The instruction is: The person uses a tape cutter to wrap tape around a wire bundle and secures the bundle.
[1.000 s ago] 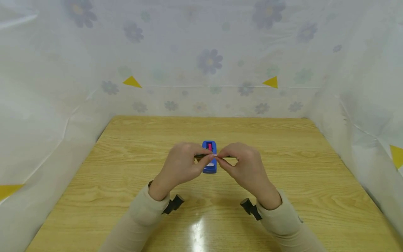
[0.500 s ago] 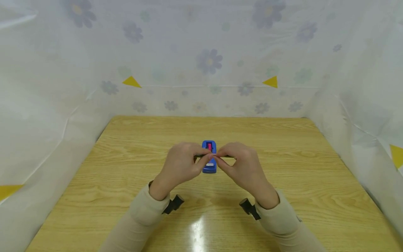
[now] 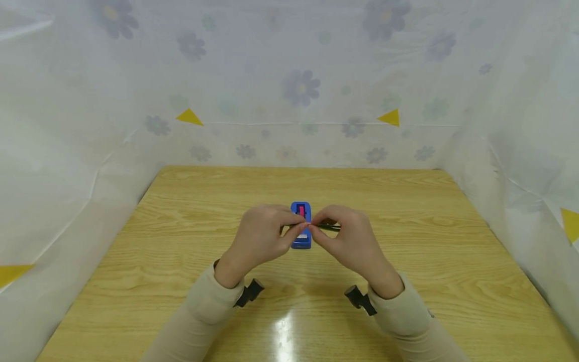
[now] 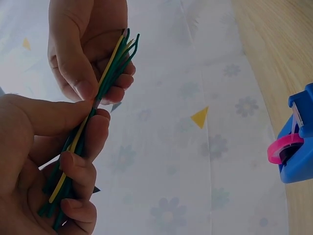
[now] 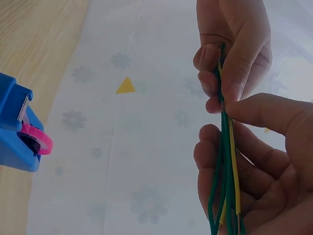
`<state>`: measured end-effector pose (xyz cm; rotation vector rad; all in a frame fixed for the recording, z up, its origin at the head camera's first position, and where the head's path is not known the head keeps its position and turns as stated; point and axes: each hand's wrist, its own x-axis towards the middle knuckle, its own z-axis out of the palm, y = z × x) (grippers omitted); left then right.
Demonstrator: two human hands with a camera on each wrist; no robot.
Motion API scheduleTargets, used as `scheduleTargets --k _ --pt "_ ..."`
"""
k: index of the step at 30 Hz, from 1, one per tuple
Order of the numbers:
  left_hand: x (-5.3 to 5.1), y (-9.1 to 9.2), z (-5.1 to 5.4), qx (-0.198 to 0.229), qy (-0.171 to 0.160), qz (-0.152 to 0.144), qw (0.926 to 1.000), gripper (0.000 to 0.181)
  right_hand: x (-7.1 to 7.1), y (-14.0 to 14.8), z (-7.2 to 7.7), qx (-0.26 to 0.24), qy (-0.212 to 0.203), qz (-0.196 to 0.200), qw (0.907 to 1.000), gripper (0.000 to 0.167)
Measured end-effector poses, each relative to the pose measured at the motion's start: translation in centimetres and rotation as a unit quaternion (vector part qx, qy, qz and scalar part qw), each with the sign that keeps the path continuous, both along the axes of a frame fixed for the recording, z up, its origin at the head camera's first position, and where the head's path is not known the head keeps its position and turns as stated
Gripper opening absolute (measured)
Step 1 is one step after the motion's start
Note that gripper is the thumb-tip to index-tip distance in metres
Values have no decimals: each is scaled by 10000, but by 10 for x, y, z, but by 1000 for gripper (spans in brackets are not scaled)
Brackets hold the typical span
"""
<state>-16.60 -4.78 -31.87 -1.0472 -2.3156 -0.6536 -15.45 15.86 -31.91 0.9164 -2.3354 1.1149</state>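
Observation:
A bundle of thin green and yellow wires [image 4: 80, 132] runs between my two hands over the middle of the table. My left hand [image 3: 264, 231] pinches the bundle near its middle between thumb and fingers, its other fingers curled about the lower part in the left wrist view. Right beside it, my right hand [image 3: 350, 236] pinches the wires, the fingertips of both hands nearly touching. A small pale band [image 4: 96, 104] shows around the wires between the thumbs; whether it is tape I cannot tell. Loose wire ends [image 5: 227, 215] fan out along the right palm.
Beyond and below the hands, a blue tape dispenser [image 3: 301, 244] with a pink roll core [image 5: 36, 139] stands on the wooden table [image 3: 217, 191]. White flowered sheeting [image 3: 271, 60] walls the table at the back and both sides.
Both hands stay in nearly the same place. The right fingers have shifted slightly on the bundle, and more wire now shows within the right hand's grip.

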Motion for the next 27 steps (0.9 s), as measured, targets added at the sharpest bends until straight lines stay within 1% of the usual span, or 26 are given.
scheduleTargets --k 4,9,15,20,24,27 --pt "-1 0 -1 94 19 -21 10000 9 -1 0 -1 28 -149 -71 9999 5" --pt "-2 1 -2 179 21 -25 9998 11 -2 1 -1 -68 -46 -8 10000 3" --pt "-3 1 -3 313 -1 -25 9995 10 -4 1 -3 -180 372 10 9991 10" --pt "-2 1 -2 415 16 -10 9991 10 -5 1 -4 -81 819 -57 9966 12" --pt "-1 1 -2 474 -55 -12 9989 10 -4 0 -3 21 1260 -59 9920 12" --pt "-1 1 -1 475 -230 -14 9986 11 -4 -1 -3 113 1634 -86 9864 12"
